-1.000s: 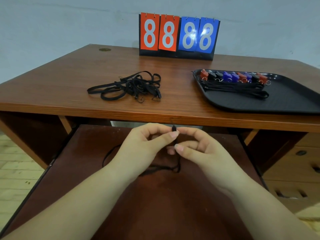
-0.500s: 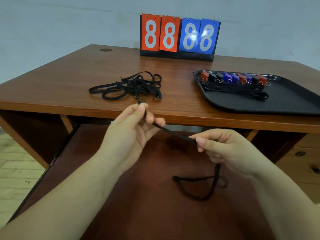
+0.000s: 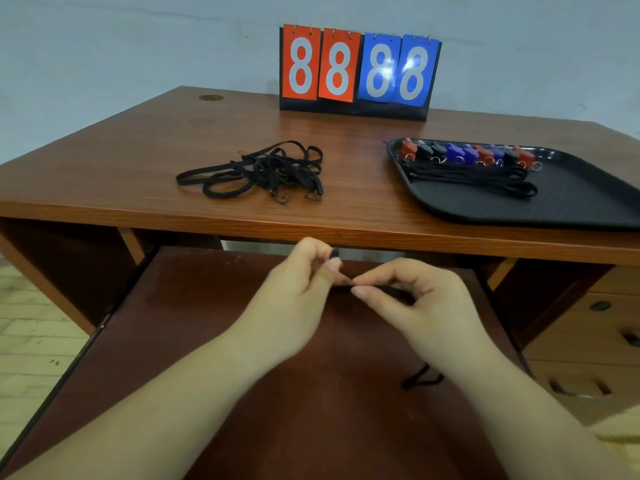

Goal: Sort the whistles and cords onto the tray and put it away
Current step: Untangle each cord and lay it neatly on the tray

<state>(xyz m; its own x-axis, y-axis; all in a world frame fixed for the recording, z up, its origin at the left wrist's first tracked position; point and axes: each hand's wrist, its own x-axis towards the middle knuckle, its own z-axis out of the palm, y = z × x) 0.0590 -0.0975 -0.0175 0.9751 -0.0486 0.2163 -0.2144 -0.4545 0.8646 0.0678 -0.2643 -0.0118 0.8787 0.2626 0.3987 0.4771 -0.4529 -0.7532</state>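
Both hands work over the pull-out shelf in front of the desk. My left hand (image 3: pixel 301 289) and my right hand (image 3: pixel 412 299) pinch one black cord (image 3: pixel 420 377) between them, fingertips almost touching; its loose end hangs below my right wrist. A tangled pile of black cords (image 3: pixel 256 173) lies on the desk, left of centre. On the right, a black tray (image 3: pixel 571 202) carries a row of red, black and blue whistles (image 3: pixel 464 154) at its far edge and several straightened cords (image 3: pixel 474 180) laid beside them.
A red and blue flip scoreboard (image 3: pixel 358 72) showing 8s stands at the back of the desk (image 3: pixel 138 161). The brown pull-out shelf (image 3: pixel 214 341) lies under my arms. Wooden drawers (image 3: pixel 595 327) sit lower right. The wall is close behind.
The hands, spread apart with the cord stretched between them half a second ago, have come back together. The hanging loop of cord has shortened and now sits under my right wrist.
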